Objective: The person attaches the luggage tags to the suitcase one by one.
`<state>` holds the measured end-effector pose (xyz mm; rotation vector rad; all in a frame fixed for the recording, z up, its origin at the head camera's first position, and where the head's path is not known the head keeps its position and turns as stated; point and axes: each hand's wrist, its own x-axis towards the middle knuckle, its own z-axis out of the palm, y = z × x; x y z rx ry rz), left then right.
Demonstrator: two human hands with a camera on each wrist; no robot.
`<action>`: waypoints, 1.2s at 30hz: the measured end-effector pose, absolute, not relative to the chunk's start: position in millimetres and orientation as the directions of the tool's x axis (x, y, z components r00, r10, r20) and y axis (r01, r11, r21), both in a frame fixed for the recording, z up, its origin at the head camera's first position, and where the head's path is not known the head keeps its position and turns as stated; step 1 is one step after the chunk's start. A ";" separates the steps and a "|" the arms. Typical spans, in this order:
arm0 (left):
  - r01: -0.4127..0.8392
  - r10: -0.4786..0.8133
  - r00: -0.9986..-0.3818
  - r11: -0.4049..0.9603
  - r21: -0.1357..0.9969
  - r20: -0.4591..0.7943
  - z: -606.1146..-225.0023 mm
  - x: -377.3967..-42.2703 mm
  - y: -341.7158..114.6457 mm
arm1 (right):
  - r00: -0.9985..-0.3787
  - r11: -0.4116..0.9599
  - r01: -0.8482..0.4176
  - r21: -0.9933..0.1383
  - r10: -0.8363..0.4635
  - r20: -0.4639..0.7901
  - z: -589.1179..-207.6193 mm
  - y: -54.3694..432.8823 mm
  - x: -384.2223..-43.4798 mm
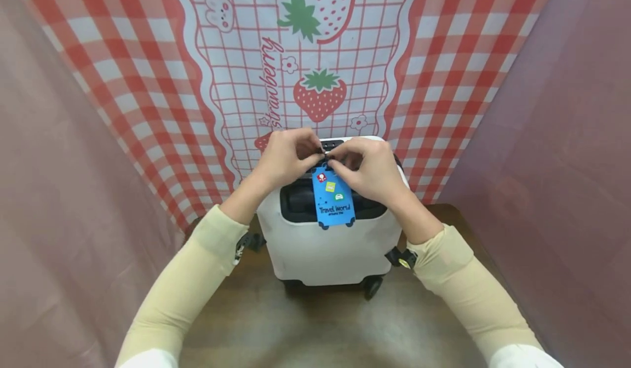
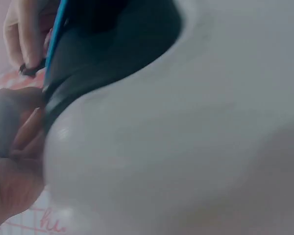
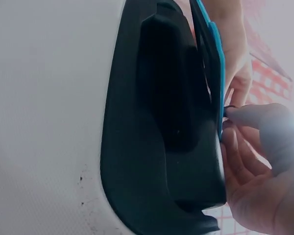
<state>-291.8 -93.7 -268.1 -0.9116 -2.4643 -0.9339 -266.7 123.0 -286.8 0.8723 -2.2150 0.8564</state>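
A blue luggage tag [image 1: 333, 198] printed "Travel World" hangs flat against the black recess on the front of a white suitcase [image 1: 330, 253]. At the tag's top, a short black strap [image 1: 325, 157] runs between my two hands. My left hand [image 1: 287, 157] pinches it from the left with thumb and fingertips. Opposite, my right hand [image 1: 371, 170] pinches it from the right, fingertips almost meeting the left ones. Seen edge-on in the right wrist view, the tag [image 3: 219, 73] stands beside the black recess [image 3: 181, 98]. My fingers mostly hide the strap's ends.
The suitcase stands upright on a brown wooden surface [image 1: 315, 324], a black wheel [image 1: 373, 287] showing at its lower right. Behind it hangs a red-and-white checked cloth [image 1: 458, 45] with strawberries. Pinkish curtains [image 1: 64, 203] close off both sides.
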 end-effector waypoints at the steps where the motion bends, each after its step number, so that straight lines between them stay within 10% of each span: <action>1: 0.696 0.434 -0.710 0.548 0.463 0.555 -271.1 -291.7 -92.7 | -0.611 0.566 -0.741 -0.361 -0.345 0.713 -286.2 123.4 -267.6; 17: 0.764 0.406 -0.603 0.542 0.351 0.687 -282.6 -293.1 -85.7 | -0.619 0.496 -0.743 -0.449 -0.256 0.742 -294.3 125.1 -271.6; 36: 0.703 0.453 -0.712 0.447 0.554 0.537 -286.3 -289.9 -92.3 | -0.742 0.511 -0.642 -0.571 -0.228 0.631 -290.6 131.4 -268.2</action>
